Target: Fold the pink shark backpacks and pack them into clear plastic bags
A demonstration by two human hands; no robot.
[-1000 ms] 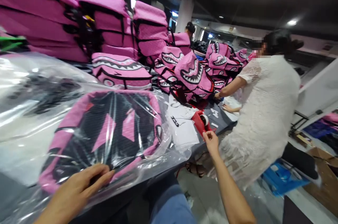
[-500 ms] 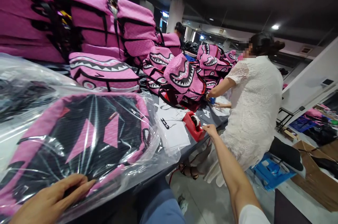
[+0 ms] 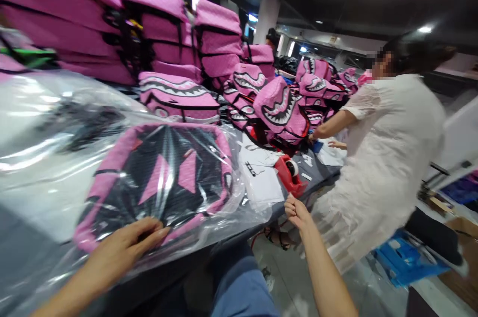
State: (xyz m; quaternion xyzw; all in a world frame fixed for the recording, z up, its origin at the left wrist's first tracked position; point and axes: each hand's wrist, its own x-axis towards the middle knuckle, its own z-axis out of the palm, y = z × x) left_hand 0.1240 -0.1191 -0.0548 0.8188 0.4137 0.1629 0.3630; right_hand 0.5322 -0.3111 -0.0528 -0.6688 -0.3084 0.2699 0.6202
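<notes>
A pink and black bag (image 3: 172,182) lies inside a clear plastic bag (image 3: 254,215) on the table. My left hand (image 3: 138,240) pinches the plastic at the near edge, its thumb and fingers closed together. Just in front of a red tape dispenser (image 3: 291,177), my right hand (image 3: 298,211) is closed in a pinch. Whatever sits between its fingertips is too small to make out. The dispenser holds a roll of tape and stands apart from my fingers.
Pink shark-mouth bags (image 3: 282,108) are heaped along the back, with tall stacks of pink bags (image 3: 153,23) behind. White papers (image 3: 265,185) lie beside the dispenser. To the right stands a person in a white dress (image 3: 396,148), working at the table. A blue crate (image 3: 407,260) is on the floor.
My right hand has drawn back from the dispenser's front toward me, still pinched. The left hand remains at the plastic bag's near edge. The whole view has swung left.
</notes>
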